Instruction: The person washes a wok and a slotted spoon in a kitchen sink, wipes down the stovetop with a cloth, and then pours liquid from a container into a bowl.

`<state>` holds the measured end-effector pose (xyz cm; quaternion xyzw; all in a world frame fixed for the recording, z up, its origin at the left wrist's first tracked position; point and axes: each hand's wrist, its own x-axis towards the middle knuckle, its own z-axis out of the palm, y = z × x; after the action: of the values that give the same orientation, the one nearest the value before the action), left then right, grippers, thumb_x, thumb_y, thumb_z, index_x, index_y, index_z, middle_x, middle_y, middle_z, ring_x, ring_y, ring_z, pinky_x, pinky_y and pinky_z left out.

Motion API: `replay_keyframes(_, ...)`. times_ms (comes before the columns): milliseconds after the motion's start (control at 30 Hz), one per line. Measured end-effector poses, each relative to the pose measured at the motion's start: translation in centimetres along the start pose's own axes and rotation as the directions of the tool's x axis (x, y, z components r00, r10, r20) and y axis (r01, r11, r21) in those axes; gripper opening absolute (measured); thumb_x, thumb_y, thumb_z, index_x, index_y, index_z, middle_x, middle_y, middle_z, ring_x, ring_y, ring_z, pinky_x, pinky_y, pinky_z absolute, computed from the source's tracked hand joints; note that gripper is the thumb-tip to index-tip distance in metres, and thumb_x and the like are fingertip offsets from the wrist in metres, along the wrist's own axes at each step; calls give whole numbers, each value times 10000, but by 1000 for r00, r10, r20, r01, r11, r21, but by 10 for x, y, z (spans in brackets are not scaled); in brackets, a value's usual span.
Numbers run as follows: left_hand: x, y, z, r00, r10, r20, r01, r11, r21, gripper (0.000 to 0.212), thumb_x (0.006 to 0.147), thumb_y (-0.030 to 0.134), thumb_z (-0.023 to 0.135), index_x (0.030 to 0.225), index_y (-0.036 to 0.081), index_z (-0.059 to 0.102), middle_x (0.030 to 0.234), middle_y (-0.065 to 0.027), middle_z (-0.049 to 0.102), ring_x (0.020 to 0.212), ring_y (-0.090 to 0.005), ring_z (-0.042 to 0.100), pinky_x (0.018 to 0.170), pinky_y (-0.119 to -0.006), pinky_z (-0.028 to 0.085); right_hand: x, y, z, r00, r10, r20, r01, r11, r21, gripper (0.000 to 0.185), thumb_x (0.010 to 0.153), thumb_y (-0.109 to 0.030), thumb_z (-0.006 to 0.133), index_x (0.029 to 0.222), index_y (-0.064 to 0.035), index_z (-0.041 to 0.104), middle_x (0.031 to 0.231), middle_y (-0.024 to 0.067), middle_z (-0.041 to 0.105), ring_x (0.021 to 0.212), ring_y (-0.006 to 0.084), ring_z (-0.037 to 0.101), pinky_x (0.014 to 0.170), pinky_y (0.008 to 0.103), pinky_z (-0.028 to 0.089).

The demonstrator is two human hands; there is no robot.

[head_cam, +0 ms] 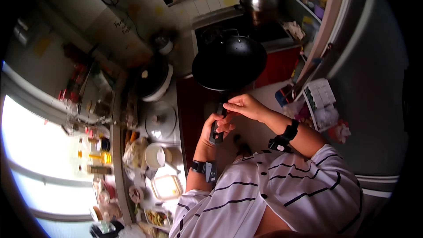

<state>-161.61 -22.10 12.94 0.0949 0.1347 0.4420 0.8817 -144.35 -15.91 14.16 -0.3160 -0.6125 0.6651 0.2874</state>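
Note:
A black wok (231, 62) is held up by its long handle (216, 135), tilted, with its far side over the front of the cooktop (274, 34). My left hand (211, 127) is wrapped around the rear part of that handle. Farther forward, my right hand (246, 107) grips the handle between thumb and fingers, nearer the wok's bowl. A small loop-shaped helper handle (231, 30) sticks up from the wok's far rim. The inside of the bowl is dark, so its contents cannot be made out.
A steel pot (259, 0) stands at the cooktop's back right. Along the left counter are a rice cooker (155, 79), a glass lid (161, 122), a white container (156, 155) and a plastic tray (166, 187). A shelf rack (319, 105) with bags stands right, beside a grey refrigerator (370, 105).

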Motion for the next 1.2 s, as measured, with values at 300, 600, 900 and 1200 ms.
replay_keyframes(300,165,141,-61,997,-73,22,71,995,65,153,827,109,442,955,42,492,574,52,426,395,-49,384,692,-249,427,177,14,-97,978,69,-198,-88,992,-89,332,897,-332,614,711,-62,561,662,-48,515,662,52,550,633,194,441)
replay_keyframes(600,269,209,-96,990,49,-134,-31,991,134,252,823,192,473,593,118,399,508,33,380,391,-81,347,698,-220,439,302,55,-166,936,-109,-334,56,985,-163,535,814,-464,672,558,-44,461,526,-12,450,546,75,392,496,282,341)
replay_keyframes(900,318,227,-133,981,159,-116,-158,987,18,88,834,128,490,882,56,503,565,42,413,398,-66,380,699,-269,475,359,70,-216,972,-81,-219,13,955,-296,613,786,-534,652,525,-16,454,491,66,438,491,151,392,492,330,335)
replay_keyframes(1200,333,231,-143,945,197,-260,-143,967,210,68,813,139,546,813,98,491,524,70,407,371,-47,352,703,-304,478,384,88,-239,998,57,-18,-59,935,-349,509,832,-471,632,609,-24,540,548,109,524,515,171,473,523,349,372)
